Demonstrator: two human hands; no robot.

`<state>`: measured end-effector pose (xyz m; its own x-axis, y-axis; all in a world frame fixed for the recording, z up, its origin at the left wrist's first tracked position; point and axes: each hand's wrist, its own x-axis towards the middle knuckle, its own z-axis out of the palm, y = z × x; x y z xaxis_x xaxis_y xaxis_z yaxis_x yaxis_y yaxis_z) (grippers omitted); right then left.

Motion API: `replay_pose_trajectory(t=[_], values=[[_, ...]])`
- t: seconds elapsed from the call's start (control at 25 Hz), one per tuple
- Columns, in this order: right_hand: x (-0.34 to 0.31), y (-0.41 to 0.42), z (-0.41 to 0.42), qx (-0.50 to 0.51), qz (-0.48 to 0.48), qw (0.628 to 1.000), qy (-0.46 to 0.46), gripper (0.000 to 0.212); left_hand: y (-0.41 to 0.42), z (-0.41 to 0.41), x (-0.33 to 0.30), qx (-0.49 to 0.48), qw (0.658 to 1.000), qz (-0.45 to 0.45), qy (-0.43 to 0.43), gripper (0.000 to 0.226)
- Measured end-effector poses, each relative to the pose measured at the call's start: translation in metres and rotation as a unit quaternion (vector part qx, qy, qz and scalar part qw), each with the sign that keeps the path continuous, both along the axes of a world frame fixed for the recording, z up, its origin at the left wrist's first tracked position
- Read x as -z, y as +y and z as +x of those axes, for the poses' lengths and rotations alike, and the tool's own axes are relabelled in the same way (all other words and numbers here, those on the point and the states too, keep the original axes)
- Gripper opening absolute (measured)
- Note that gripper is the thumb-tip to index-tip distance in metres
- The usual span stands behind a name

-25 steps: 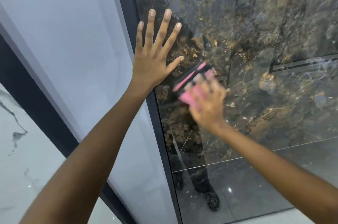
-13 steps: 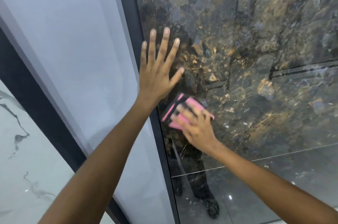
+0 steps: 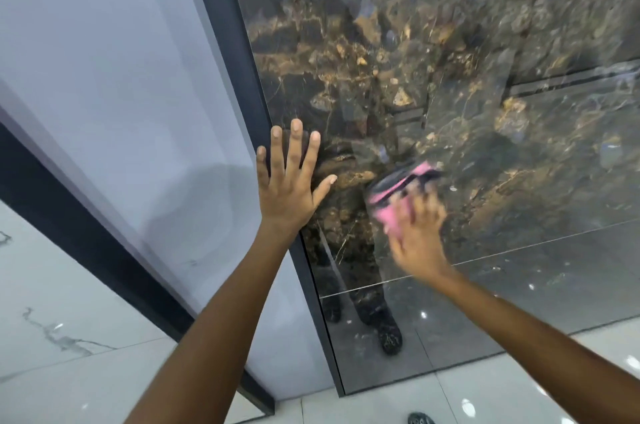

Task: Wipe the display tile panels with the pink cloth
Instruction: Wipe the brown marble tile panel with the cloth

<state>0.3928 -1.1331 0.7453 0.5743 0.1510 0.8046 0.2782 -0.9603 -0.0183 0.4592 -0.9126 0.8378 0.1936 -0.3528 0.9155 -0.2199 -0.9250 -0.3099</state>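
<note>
A glossy dark brown marble tile panel (image 3: 485, 112) stands upright in front of me, reflecting a person's legs. My left hand (image 3: 287, 188) lies flat with spread fingers against the panel's left edge, overlapping the dark frame strip (image 3: 249, 77). My right hand (image 3: 415, 236), blurred by motion, presses the pink cloth (image 3: 386, 215) against the dark panel to the right of my left hand. The cloth shows above and to the left of the fingers, and its reflection appears just above it.
A pale grey panel (image 3: 121, 77) stands to the left of the frame strip, with a white veined panel (image 3: 52, 319) beyond a second dark strip. Glossy white floor tiles (image 3: 519, 389) lie below the panels. A shoe tip (image 3: 420, 418) shows at the bottom edge.
Both hands have come lower on the panel. My right hand swept the cloth down and left toward the frame, then back to the right. My left hand stayed flat, sliding down the edge.
</note>
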Motion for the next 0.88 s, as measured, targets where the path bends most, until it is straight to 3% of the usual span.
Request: replay_pose_trajectory(t=[0.04,0.08,0.12,0.16,0.2,0.28,0.32,0.36,0.4,0.48,0.52,0.56,0.6,0.68,0.76,0.8,0.84,0.88], values=[[0.03,0.006,-0.006,-0.085,-0.168,0.98,0.066,0.101,0.0,-0.001,-0.001,-0.004,1.0,0.002,0.002,0.082],[0.054,0.004,-0.009,-0.145,-0.327,0.928,0.105,0.106,-0.001,-0.002,0.0,-0.009,1.0,0.004,0.001,0.082],[0.064,-0.002,-0.005,-0.176,-0.417,0.884,0.118,0.106,-0.001,-0.002,0.001,-0.017,1.0,0.004,-0.001,0.08],[0.064,-0.002,-0.002,-0.183,-0.426,0.879,0.112,0.101,-0.001,-0.002,0.002,-0.023,1.0,0.001,-0.001,0.079],[0.061,0.005,-0.001,-0.16,-0.384,0.903,0.103,0.091,-0.001,-0.002,0.003,-0.025,1.0,-0.001,0.001,0.08],[0.05,0.032,0.001,-0.113,-0.211,0.963,0.121,0.076,-0.002,-0.001,0.004,-0.027,1.0,0.001,-0.001,0.08],[0.054,0.048,0.0,-0.104,-0.186,0.97,0.119,0.073,-0.002,-0.001,0.004,-0.028,1.0,0.002,-0.003,0.08],[0.066,0.061,0.0,-0.11,-0.233,0.958,0.127,0.071,-0.001,-0.001,0.003,-0.027,1.0,0.002,-0.001,0.079],[0.083,0.067,0.0,-0.117,-0.353,0.918,0.137,0.069,0.0,-0.001,0.003,-0.026,1.0,0.002,0.001,0.079],[0.115,0.053,0.007,-0.185,-0.572,0.784,0.156,0.061,0.0,-0.001,0.005,-0.027,1.0,0.002,-0.002,0.079],[0.121,0.039,0.01,-0.204,-0.608,0.752,0.152,0.058,0.0,0.0,0.006,-0.027,1.0,-0.001,-0.002,0.079],[0.119,0.021,0.011,-0.221,-0.605,0.749,0.153,0.06,0.0,0.0,0.006,-0.023,1.0,-0.004,-0.002,0.08],[0.11,0.002,0.011,-0.233,-0.571,0.775,0.141,0.068,0.0,0.001,0.006,-0.021,1.0,-0.005,-0.006,0.08],[0.072,-0.031,0.011,-0.192,-0.447,0.872,0.054,0.088,0.0,0.003,0.008,-0.023,1.0,-0.006,-0.01,0.08],[0.026,-0.05,0.011,-0.089,-0.248,0.964,-0.025,0.074,-0.002,0.004,0.008,-0.025,1.0,-0.006,-0.011,0.08],[0.013,-0.049,0.009,-0.043,-0.135,0.989,-0.035,0.067,-0.002,0.003,0.008,-0.023,1.0,-0.006,-0.008,0.08],[0.012,-0.044,0.006,-0.005,-0.083,0.996,-0.033,0.069,-0.002,0.003,0.009,-0.019,1.0,-0.006,-0.006,0.08],[0.021,-0.036,0.004,0.004,-0.111,0.993,-0.035,0.079,-0.002,0.003,0.01,-0.016,1.0,-0.005,-0.006,0.08]])
